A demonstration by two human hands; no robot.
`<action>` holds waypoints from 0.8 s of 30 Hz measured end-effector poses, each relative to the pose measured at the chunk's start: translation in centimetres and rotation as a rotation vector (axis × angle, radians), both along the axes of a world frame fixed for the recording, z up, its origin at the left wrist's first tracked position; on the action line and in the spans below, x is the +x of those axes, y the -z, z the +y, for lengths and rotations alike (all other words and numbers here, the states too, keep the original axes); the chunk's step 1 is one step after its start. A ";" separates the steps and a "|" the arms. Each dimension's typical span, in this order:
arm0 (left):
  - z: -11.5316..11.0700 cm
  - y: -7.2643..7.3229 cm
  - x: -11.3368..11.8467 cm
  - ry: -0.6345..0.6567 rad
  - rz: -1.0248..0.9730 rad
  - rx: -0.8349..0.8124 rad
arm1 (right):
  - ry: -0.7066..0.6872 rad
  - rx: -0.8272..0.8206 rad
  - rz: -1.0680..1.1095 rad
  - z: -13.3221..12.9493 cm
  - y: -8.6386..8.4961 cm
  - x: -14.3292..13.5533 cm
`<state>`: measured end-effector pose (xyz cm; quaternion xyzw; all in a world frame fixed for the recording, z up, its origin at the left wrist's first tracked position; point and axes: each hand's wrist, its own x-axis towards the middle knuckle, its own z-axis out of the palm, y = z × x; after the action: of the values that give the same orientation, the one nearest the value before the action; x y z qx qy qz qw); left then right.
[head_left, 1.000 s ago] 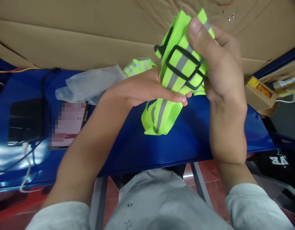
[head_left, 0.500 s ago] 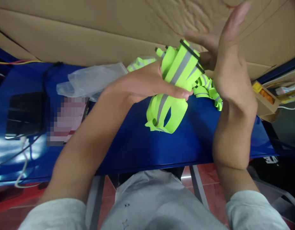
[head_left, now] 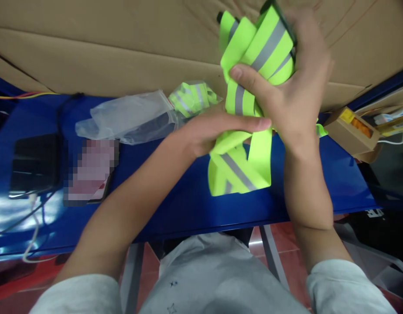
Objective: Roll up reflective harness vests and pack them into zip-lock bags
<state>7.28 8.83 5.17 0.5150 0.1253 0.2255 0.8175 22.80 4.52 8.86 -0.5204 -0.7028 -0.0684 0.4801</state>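
Note:
A folded bundle of neon-yellow reflective straps (head_left: 263, 48), with grey stripes and black buckles along its top end, is held up over the table. My left hand (head_left: 221, 122) is closed around its lower middle, thumb across the front. Higher up, my right hand (head_left: 293, 83) grips the bundle from the right side, its thumb pressed on the front and its fingers mostly hidden behind. Below my left hand the loose strap ends hang in loops. Left of the bundle, more reflective straps (head_left: 193, 97) lie at the mouth of a clear plastic bag (head_left: 129, 115).
The blue table (head_left: 188, 196) backs onto a cardboard sheet (head_left: 106, 48). On the left are a black box-shaped device (head_left: 34, 161) with cables and a phone-like object (head_left: 92, 172), its surface pixelated. At the right edge stands a small cardboard box (head_left: 355, 131) with orange contents.
My right hand has come in from the right and closed on the upper part of the straps. The bundle's top has risen, and its hanging loops have shifted.

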 end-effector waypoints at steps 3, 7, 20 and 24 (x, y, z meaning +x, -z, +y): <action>-0.4 0.6 0.7 0.041 -0.014 -0.053 | 0.016 -0.078 -0.113 -0.7 -0.4 -0.2; 0.5 1.1 0.1 0.030 0.090 0.203 | 0.014 -0.107 -0.042 -1.6 -1.3 -0.2; 3.5 2.5 -1.2 0.160 0.127 0.463 | -0.170 -0.226 0.463 -0.5 -0.4 -0.7; 4.5 1.5 -2.4 0.063 0.235 0.507 | -0.091 -0.169 0.359 -0.9 -0.7 -1.1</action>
<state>4.83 13.36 3.62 0.7292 0.1427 0.1629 0.6491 21.75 3.62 9.58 -0.5303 -0.6320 0.1066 0.5550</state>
